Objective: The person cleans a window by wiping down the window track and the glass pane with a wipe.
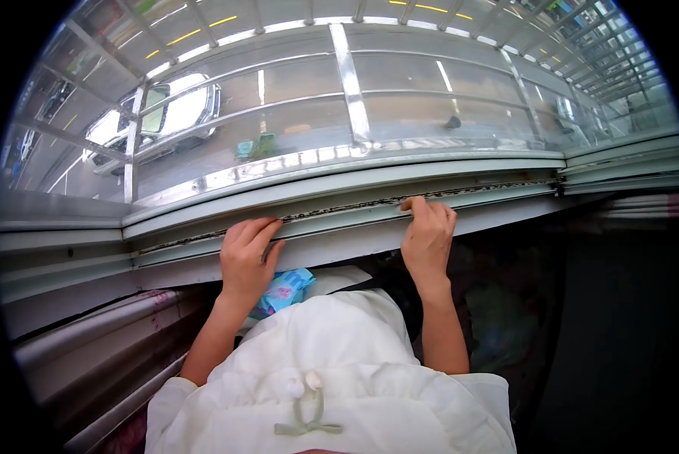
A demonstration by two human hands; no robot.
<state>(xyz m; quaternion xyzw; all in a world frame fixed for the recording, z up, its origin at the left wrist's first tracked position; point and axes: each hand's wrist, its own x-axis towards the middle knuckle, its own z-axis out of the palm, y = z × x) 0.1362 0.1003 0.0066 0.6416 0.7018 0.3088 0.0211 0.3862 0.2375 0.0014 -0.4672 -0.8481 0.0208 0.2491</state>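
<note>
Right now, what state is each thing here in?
Bare left hand: fingers bent, thumb apart.
Bare right hand: fingers curled; grip unclear.
Long, pale window track: dark-specked.
Shiny blue printed packet: wrinkled; opened or sealed, unclear.
Pale green cord bow: tied.
White car: outside; parked or moving, unclear.

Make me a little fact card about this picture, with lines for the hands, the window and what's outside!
Left hand: fingers curled at the window track; the left hand may hold something, I can't tell
Right hand: the right hand is at the track too, fingers bent
Track: pale, with a dark, speckled strip
Near the left hand: blue packet
Clothes: white top, green bow
Outside: metal bars, white car
</note>
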